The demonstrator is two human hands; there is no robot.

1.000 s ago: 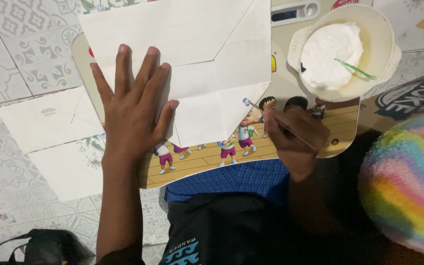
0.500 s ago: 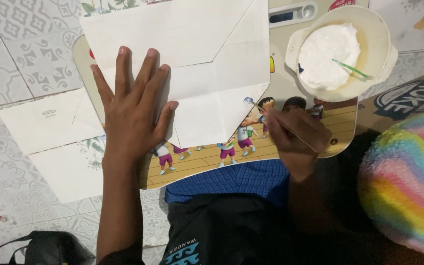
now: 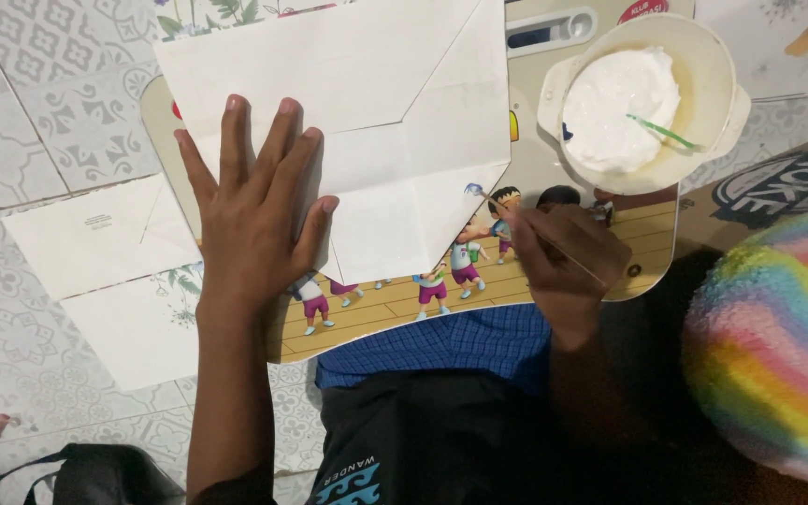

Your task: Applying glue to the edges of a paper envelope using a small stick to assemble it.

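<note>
My left hand [image 3: 252,210] lies flat, fingers spread, on a folded white paper [image 3: 376,112] that rests on a small cartoon-printed lap table [image 3: 554,271]. My right hand [image 3: 568,257] grips a thin stick [image 3: 493,201] whose tip touches the paper's lower right edge. At the table's upper right stands a cream bowl [image 3: 717,56] of white paste with a green stick [image 3: 661,131] lying in it.
Two more white folded papers [image 3: 95,238] lie on the patterned floor tiles at left. A rainbow-coloured fuzzy object [image 3: 778,346] sits at right. A dark bag [image 3: 105,477] lies at the bottom left. A blue checked cloth [image 3: 441,341] and dark shorts cover my lap.
The view has shifted a little. My right hand and the stick tip stay at the paper's edge; my left hand keeps pressing the paper.
</note>
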